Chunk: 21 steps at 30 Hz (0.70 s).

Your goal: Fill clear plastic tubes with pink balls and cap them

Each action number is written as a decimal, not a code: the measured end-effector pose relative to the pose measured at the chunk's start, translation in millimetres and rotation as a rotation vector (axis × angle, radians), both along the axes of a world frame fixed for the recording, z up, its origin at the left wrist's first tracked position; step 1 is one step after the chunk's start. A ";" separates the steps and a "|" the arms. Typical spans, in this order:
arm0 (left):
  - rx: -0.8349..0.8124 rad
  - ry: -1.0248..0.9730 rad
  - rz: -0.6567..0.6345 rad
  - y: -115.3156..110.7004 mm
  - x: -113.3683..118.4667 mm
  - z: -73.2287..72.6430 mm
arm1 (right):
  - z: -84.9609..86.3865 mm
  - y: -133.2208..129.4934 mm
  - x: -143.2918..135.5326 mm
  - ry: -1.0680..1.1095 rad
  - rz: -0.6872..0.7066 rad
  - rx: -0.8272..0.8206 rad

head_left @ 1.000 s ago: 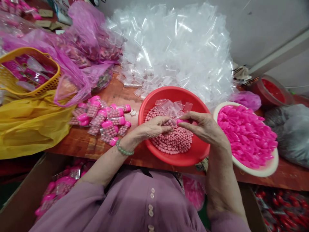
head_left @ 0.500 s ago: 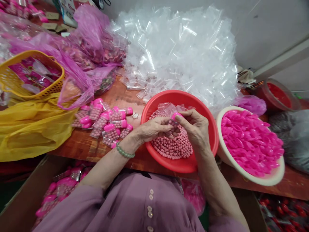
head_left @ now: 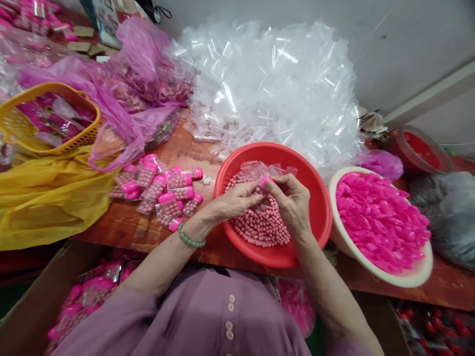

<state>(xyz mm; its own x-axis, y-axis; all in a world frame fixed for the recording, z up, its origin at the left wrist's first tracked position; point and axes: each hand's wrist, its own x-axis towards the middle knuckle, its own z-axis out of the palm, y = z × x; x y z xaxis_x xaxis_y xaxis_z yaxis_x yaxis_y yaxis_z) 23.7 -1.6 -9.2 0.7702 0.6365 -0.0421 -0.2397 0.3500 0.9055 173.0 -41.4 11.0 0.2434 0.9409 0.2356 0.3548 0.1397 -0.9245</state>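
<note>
Over the red basin [head_left: 315,217], my left hand [head_left: 237,199] has its fingers wrapped round a small clear container with a pink cap [head_left: 266,181]. My right hand [head_left: 293,198] pinches the same container at its cap. Pink beads [head_left: 261,227] lie in the basin under both hands, with several clear sleeves [head_left: 260,169] at its far side. Filled pink-capped containers [head_left: 168,205] are piled on the table left of the basin. To the right, a cream basin [head_left: 419,282] holds many bright pink caps [head_left: 378,217].
A large heap of clear sleeves [head_left: 267,84] stands behind the basin. At the left are a yellow basket [head_left: 79,141], a yellow bag [head_left: 52,198] and purple bags [head_left: 143,49]. More filled containers lie in a box [head_left: 33,296] below the table edge.
Both hands still hold the container over the basin; my right hand has shifted slightly left and down. The whole view has moved a little.
</note>
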 end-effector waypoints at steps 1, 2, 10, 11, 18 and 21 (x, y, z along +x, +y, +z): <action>0.002 -0.003 0.009 0.0 0.5 -0.1 | 0.2 0.4 0.0 0.040 0.026 -0.025; 0.002 -0.005 0.017 0.1 1.1 -0.6 | 0.6 0.7 0.1 0.047 0.040 -0.033; 0.041 0.043 0.001 0.3 1.7 -0.4 | 8.6 2.7 10.0 -0.237 0.131 0.053; 0.078 0.075 0.003 0.1 1.5 0.6 | 8.9 2.7 12.3 -0.236 0.154 0.050; 0.349 0.195 0.095 0.7 3.8 -1.1 | 7.0 -1.0 17.5 -0.501 0.191 0.214; 0.265 0.203 0.034 1.1 4.6 -2.1 | 6.8 -0.8 15.6 -0.537 0.190 0.226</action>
<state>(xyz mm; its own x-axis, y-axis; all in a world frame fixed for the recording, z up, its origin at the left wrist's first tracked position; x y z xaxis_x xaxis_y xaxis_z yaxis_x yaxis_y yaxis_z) 28.3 -0.4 -11.3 0.7408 0.6713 -0.0224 -0.0525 0.0911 0.9945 188.5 -42.2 17.7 -0.1316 0.8687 0.4776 0.7130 0.4177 -0.5632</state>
